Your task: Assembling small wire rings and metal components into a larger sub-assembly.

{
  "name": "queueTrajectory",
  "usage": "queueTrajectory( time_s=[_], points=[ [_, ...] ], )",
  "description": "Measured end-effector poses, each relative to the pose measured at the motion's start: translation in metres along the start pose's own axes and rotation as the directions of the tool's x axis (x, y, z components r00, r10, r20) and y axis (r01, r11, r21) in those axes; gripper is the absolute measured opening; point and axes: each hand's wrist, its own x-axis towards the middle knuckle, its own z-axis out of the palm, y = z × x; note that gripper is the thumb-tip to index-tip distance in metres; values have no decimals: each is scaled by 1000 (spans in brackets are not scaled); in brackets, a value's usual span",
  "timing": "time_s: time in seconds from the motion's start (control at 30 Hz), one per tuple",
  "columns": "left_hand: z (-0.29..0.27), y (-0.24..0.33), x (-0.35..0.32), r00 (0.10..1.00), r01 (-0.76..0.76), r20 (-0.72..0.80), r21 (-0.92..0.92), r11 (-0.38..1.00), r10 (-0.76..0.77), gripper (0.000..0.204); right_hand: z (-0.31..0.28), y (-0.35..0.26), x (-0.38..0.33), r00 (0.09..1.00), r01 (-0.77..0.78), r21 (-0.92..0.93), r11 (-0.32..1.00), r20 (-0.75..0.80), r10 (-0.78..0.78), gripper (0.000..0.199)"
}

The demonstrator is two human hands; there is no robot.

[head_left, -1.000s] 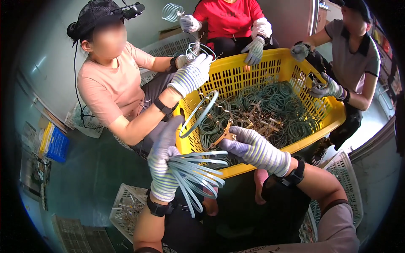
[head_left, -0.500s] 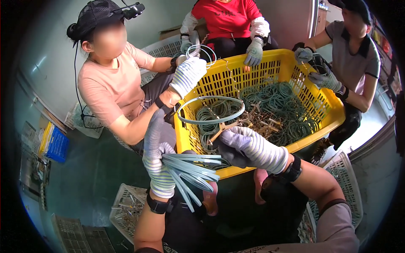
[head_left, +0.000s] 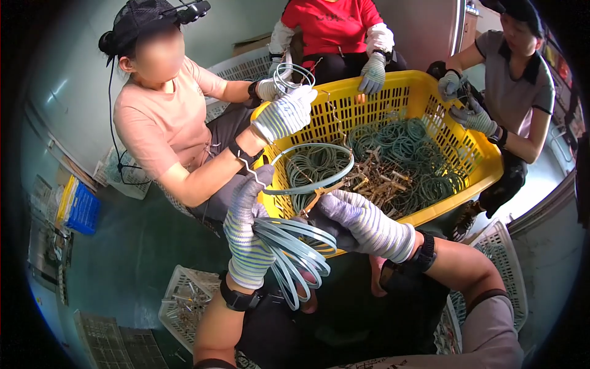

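My left hand, in a striped glove with dark fingertips, is closed around a bunch of pale blue-grey rings. Its thumb points up near the left side of a larger single ring. In my gloved right hand is a brown branched piece, gripped low down. That ring sits tilted above the piece and seems joined to it, over the near left corner of a yellow basket. Inside the basket lie many greenish rings and a heap of brown branched pieces.
A co-worker at left handles rings over the basket's edge. Another in red sits behind it, and a third works at right. White crates stand low at left and right. A blue bin is farther left.
My left hand has moved right and upward with the bunch, closer to the single ring. The ring and brown piece have shifted slightly. The left co-worker's near hand has moved right.
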Motion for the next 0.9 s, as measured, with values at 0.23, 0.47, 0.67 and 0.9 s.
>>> queueTrajectory(
  time_s=[0.23,0.47,0.67,0.9],
  points=[
    [-8,10,-1,997,-59,-46,36,998,61,38,8,-5,2,996,61,-86,994,-63,-66,21],
    [-10,-20,-7,956,193,-190,-162,968,-223,31,-4,-11,2,991,108,-25,994,-78,-110,31],
    [-10,-9,0,961,274,15,-184,944,-276,79,-1,-11,-6,994,-74,12,997,78,73,38],
    [-4,-5,-5,988,150,-10,-196,969,-155,80,-2,-7,-9,971,-127,74,989,214,109,45]
  ],
)
